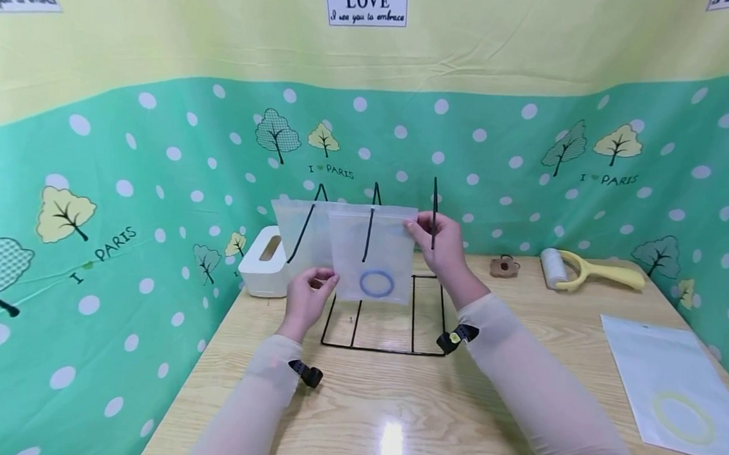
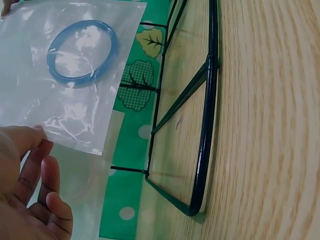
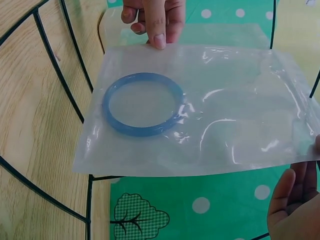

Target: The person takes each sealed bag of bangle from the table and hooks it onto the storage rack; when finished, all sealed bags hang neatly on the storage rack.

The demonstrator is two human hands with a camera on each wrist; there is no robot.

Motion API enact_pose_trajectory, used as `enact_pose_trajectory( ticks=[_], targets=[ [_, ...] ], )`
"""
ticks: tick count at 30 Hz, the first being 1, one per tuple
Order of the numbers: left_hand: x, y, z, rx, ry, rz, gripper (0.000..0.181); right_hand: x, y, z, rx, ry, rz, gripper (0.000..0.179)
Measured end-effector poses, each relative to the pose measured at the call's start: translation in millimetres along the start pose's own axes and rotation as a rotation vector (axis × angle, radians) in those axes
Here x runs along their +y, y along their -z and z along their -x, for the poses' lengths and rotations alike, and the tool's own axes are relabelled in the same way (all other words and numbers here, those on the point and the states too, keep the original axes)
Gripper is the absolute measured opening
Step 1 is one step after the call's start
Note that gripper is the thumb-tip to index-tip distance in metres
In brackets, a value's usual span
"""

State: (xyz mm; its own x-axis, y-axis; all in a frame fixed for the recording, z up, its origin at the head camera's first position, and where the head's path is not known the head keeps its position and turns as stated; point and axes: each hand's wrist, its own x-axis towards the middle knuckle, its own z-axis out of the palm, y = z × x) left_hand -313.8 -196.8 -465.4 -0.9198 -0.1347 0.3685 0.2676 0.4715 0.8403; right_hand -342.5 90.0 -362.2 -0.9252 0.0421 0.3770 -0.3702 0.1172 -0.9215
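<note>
A clear plastic bag (image 1: 351, 241) with a blue bracelet (image 1: 376, 282) lying at its bottom hangs on the middle prong of a black wire rack (image 1: 381, 350). My right hand (image 1: 442, 243) pinches the bag's upper right corner, beside the rack's right prong. Down at the lower left edge, my left hand (image 1: 309, 298) pinches the bag between thumb and finger, as the left wrist view also shows. A second clear bag (image 1: 297, 226) hangs on the left prong, partly behind the first one.
A white tissue box (image 1: 262, 273) stands left of the rack. Toward the back right lie a small brown clip (image 1: 504, 266) and a yellow-handled lint roller (image 1: 590, 271). Another bag (image 1: 641, 359) with a yellow ring (image 1: 684, 417) lies at the right edge. A patterned curtain (image 1: 496, 166) encloses the table.
</note>
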Motion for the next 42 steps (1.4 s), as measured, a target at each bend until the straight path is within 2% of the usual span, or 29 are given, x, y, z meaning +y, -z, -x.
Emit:
enact_pose_trajectory(
  ticks=[8,27,37,42],
  targets=[
    [0.6,-1.6,-2.9,-0.004,0.008,0.006,0.014,0.5,1.3,-1.6,-0.012,-0.013,0.018,0.033],
    [-1.5,-8.6,-2.9,0.014,0.03,0.013,0.015,5.1,5.7,-1.7,-0.014,-0.017,-0.013,0.033],
    [-3.9,-5.8,-2.0,0.031,0.011,0.004,0.014,5.8,10.9,-0.2,-0.031,-0.013,-0.017,0.033],
    [-6.5,-4.0,-0.4,0.037,-0.026,-0.004,0.013,3.1,16.1,3.3,-0.033,-0.017,-0.028,0.031]
  ],
)
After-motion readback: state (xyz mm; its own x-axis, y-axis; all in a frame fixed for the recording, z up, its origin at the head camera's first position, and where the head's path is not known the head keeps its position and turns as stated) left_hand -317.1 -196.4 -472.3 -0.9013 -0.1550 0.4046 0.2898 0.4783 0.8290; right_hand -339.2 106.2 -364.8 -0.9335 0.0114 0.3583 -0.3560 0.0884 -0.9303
